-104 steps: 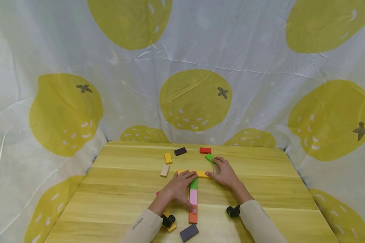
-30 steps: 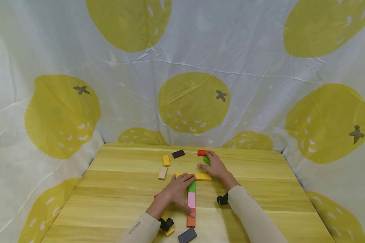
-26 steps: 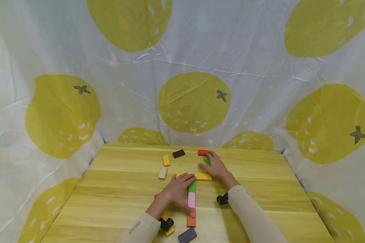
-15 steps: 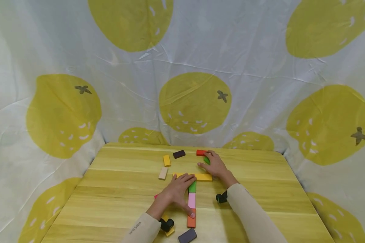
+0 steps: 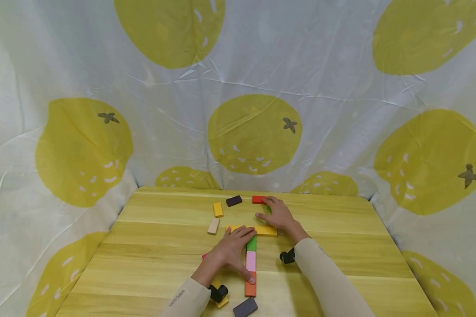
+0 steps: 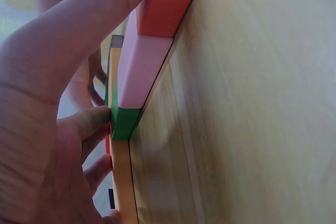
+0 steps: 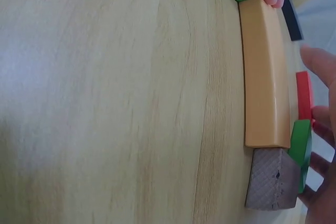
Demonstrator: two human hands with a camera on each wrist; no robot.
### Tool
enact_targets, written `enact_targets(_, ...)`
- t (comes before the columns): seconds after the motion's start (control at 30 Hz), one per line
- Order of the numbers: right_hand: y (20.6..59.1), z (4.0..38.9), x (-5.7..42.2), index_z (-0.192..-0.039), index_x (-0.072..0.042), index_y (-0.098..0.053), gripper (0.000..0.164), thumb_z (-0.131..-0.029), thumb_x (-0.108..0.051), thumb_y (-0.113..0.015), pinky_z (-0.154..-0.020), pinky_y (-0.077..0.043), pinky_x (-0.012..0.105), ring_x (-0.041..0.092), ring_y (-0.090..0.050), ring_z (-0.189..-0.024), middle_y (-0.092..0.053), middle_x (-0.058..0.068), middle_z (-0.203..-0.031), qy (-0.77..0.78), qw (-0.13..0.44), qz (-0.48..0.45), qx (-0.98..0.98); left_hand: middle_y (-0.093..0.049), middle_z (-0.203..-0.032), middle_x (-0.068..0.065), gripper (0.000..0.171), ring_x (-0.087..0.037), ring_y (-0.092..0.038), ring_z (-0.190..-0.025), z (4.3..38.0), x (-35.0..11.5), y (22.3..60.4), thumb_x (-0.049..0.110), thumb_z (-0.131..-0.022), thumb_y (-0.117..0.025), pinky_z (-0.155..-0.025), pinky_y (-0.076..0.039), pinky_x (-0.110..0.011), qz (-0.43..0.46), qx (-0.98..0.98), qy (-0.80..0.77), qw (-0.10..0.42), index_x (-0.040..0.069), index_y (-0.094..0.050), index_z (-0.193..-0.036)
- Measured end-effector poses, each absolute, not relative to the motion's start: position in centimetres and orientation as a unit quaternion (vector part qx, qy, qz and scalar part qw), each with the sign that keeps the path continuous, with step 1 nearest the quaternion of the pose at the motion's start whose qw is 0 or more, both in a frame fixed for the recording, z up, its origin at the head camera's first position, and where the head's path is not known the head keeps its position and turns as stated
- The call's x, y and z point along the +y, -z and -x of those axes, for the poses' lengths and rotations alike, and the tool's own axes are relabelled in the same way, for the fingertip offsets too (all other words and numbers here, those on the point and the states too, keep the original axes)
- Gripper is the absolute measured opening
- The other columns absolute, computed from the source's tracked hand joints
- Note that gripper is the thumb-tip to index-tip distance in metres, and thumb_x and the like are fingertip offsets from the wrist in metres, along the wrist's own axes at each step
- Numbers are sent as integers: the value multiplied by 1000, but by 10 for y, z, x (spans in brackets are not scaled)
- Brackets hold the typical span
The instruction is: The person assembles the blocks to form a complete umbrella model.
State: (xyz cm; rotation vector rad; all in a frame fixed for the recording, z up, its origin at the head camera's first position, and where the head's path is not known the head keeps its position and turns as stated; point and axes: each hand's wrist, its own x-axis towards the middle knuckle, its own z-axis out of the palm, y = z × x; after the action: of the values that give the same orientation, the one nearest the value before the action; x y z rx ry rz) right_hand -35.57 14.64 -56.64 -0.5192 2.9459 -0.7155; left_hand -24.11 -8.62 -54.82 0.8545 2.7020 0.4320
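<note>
Coloured wooden blocks lie flat in a T. Its stem has an orange block (image 5: 251, 289), a pink block (image 5: 251, 261) and a green block (image 5: 251, 243); yellow blocks (image 5: 266, 231) form the crossbar. Spread over the stem, my left hand (image 5: 231, 252) rests its thumb on the orange block and its fingertips along the crossbar. A grey-brown block (image 7: 272, 179) adjoins the crossbar's right end, with a second green block (image 7: 301, 148) slanting behind it. Beyond that, the fingertips of my right hand (image 5: 281, 215) touch a red block (image 5: 258, 200), thumb held apart.
Left of the red block lie a dark block (image 5: 234, 201), a yellow block (image 5: 218, 210) and a beige block (image 5: 213, 226). A dark grey block (image 5: 246, 307) sits near the stem's foot. Another yellow block (image 5: 222, 302) is partly hidden under my left wrist. A lemon-print curtain (image 5: 333, 136) hangs behind.
My right hand has moved from the crossbar's right end to the red block, which has since slid a little left under its fingers. The left hand keeps its place.
</note>
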Motion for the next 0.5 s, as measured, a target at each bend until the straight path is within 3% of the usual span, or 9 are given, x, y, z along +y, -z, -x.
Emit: enact_targets(0.5,563,346,144,-152,-11,-51,73,-96,-56,-65,-115,-38,62,41,-39,-145,-41,12,-161,240,27,187,952,-25,-171,7,139,-26,-20,-160,241,-86,549,86,-52,-82,-125,-14,-67,-293,936,-146,130,25,-28,-165)
